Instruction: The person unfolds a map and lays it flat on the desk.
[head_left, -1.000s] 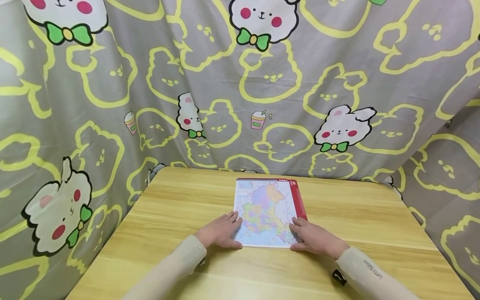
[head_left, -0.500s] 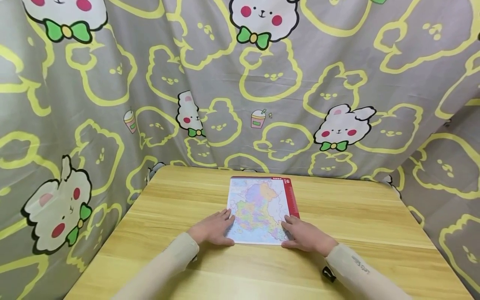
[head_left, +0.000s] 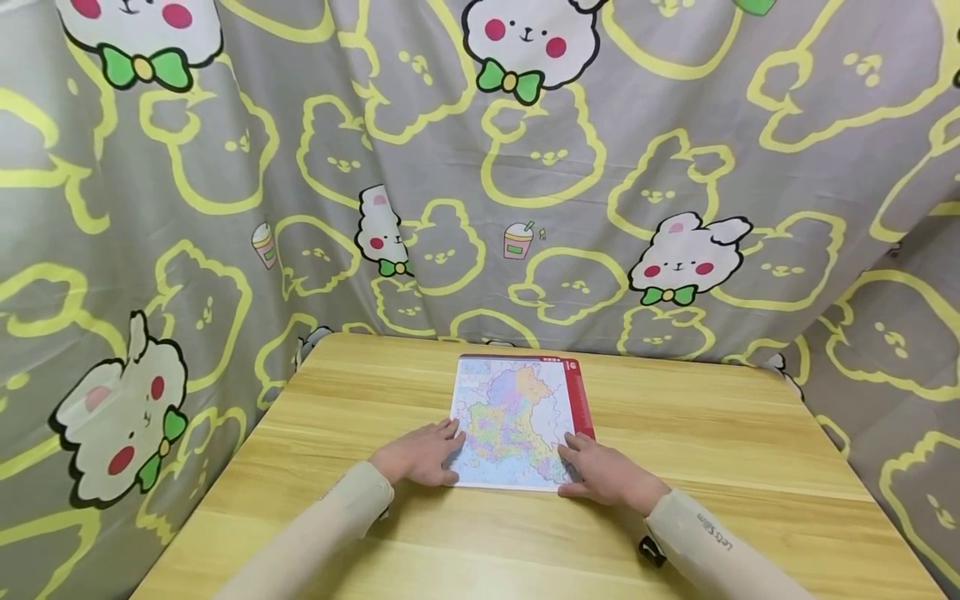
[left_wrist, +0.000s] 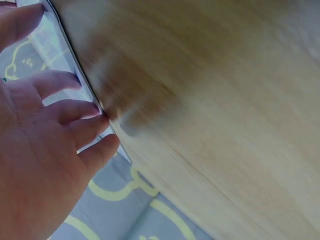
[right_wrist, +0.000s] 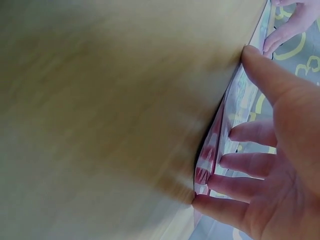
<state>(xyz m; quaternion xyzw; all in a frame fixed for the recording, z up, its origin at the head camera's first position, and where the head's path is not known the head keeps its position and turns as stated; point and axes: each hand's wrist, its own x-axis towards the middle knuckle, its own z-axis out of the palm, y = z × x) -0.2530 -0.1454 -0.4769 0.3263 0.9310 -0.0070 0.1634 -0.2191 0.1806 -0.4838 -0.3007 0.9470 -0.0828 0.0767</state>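
A map sheet (head_left: 510, 425) with pastel-coloured regions and a red band (head_left: 579, 396) down its right side lies flat on the wooden table (head_left: 337, 400). My left hand (head_left: 422, 454) rests at its lower left edge, fingers extended and fingertips right at the edge. At the lower right, my right hand (head_left: 609, 473) touches the sheet, its fingers spread over the red band and its thumb at the front corner. Both wrist views show the slightly bent fingers of the left hand (left_wrist: 45, 130) and right hand (right_wrist: 285, 165) meeting the sheet from above.
A grey curtain (head_left: 450, 158) printed with yellow outlines and white bunnies hangs behind the table and along both sides. Its lower part meets the table's back edge, a short way beyond the map.
The map has slid a little to the left on the table, with both hands moving along at its edges. The left thumb has drawn slightly in toward the fingers.
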